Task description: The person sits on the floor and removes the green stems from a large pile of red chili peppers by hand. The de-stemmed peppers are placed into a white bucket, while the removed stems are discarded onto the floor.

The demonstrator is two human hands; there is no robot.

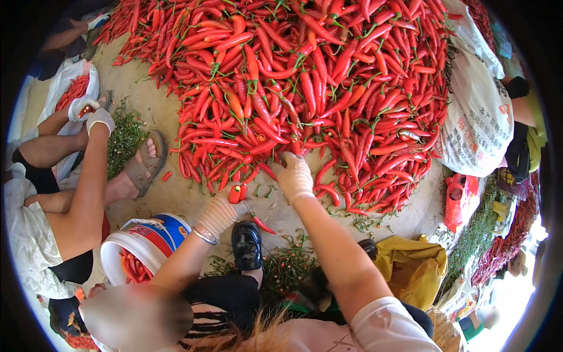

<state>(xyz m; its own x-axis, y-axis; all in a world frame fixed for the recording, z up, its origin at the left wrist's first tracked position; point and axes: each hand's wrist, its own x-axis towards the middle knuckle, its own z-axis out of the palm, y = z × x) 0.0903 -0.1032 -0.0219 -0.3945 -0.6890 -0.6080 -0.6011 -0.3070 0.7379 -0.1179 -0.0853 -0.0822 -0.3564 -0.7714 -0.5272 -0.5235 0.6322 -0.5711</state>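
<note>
A large heap of red chili peppers [308,88] covers the concrete floor before me. My left hand [222,209], in a thin striped glove with a bracelet at the wrist, is closed around several red peppers [235,193], whose blunt ends show above the fingers. One long pepper [264,223] points down and to the right beside it. My right hand [294,174], gloved too, reaches to the near edge of the heap, its fingertips at the peppers there; whether it grips one is hidden. A few green stems [264,191] lie between my hands.
A white bucket [127,237] holding red peppers stands at lower left. Green stems [286,264] are piled by my black shoe [246,246]. A co-worker's gloved hands [92,114] are at the left. A yellow sack [409,268] lies lower right, a full white sack [475,119] at right.
</note>
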